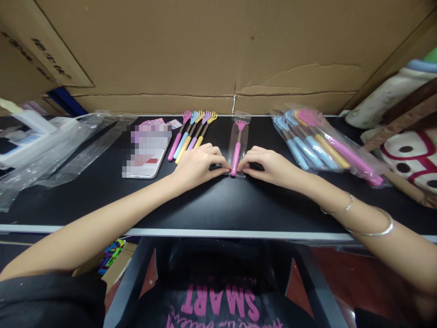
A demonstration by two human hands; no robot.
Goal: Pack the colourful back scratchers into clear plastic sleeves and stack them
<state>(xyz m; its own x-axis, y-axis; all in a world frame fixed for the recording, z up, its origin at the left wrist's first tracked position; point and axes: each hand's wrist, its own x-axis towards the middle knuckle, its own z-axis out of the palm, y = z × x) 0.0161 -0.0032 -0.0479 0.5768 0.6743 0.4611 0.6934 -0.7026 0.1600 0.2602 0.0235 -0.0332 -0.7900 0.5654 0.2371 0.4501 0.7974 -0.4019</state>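
A pink back scratcher [236, 157] lies in a clear plastic sleeve [243, 136] on the black table, its claw end pointing away from me. My left hand [205, 164] pinches the sleeve's near left edge, beside the handle's end. On the opposite side, my right hand [269, 167] has thumb and forefinger closed at the near right edge of the same sleeve. Left of the sleeve is a row of several loose back scratchers [191, 136] in pink, blue, yellow and purple. To the right sits a pile of bagged back scratchers [317, 141].
A phone [146, 157], partly blurred out, lies left of the loose row. Crumpled plastic bags [68, 150] and a white object [30, 136] take up the far left. A cardboard wall [218, 50] stands behind. Right are a tumbler [382, 98] and a patterned bag [409, 155].
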